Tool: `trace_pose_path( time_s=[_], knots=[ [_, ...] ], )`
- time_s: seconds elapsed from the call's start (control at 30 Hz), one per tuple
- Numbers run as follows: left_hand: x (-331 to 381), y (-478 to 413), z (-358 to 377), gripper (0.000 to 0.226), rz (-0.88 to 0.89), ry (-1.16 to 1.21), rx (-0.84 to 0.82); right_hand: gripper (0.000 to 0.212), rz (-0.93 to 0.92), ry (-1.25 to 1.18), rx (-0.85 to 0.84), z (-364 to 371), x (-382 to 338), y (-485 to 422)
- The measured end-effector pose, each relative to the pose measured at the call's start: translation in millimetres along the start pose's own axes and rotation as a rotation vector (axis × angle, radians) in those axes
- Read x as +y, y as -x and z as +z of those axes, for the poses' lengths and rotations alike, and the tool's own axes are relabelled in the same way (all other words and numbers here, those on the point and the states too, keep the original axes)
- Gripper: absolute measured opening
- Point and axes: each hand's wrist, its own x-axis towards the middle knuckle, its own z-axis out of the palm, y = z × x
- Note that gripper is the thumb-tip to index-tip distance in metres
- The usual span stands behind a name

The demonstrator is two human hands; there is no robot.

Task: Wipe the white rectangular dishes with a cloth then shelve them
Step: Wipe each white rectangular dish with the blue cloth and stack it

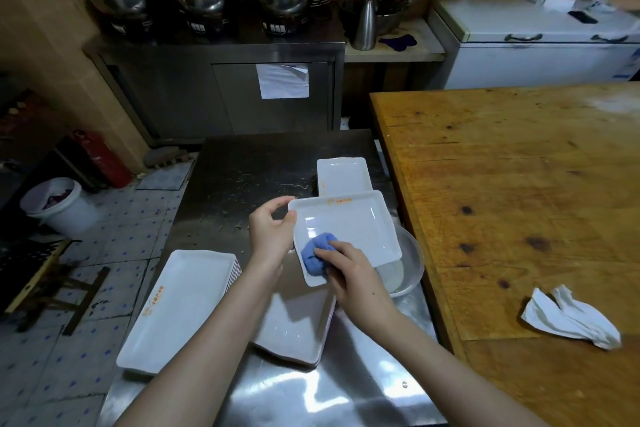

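**Wiping a white dish over the steel table**

The left hand [272, 229] is gripping the dish [346, 236] by its left edge, above the steel table [242, 166]. The right hand [349, 270] is pressing a bunched blue cloth [317, 253] into it. The dish is carrying orange print, too small to read.

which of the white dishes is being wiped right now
The dish lifted over the steel table, left hand gripping its edge, right hand pressing the blue cloth into it. The others lie untouched.
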Motion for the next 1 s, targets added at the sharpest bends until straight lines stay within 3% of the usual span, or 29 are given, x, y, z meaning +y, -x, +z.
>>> trace_pose_path(
  time_s=[0.33,0.83,1.0],
  knots=[
    [3,5,-15,0.017,-0.056,0.005,-0.037,0.032,0.237,0.12,0.095,-37,61,3],
    [3,12,-19,0.024,-0.088,0.005,-0.173,0.028,0.202,0.083,0.202,-38,37,-26],
    [3,13,-6,0.022,-0.096,-0.012,-0.182,0.028,0.05,0.041,0.128,-19,12,-28]
  ],
)
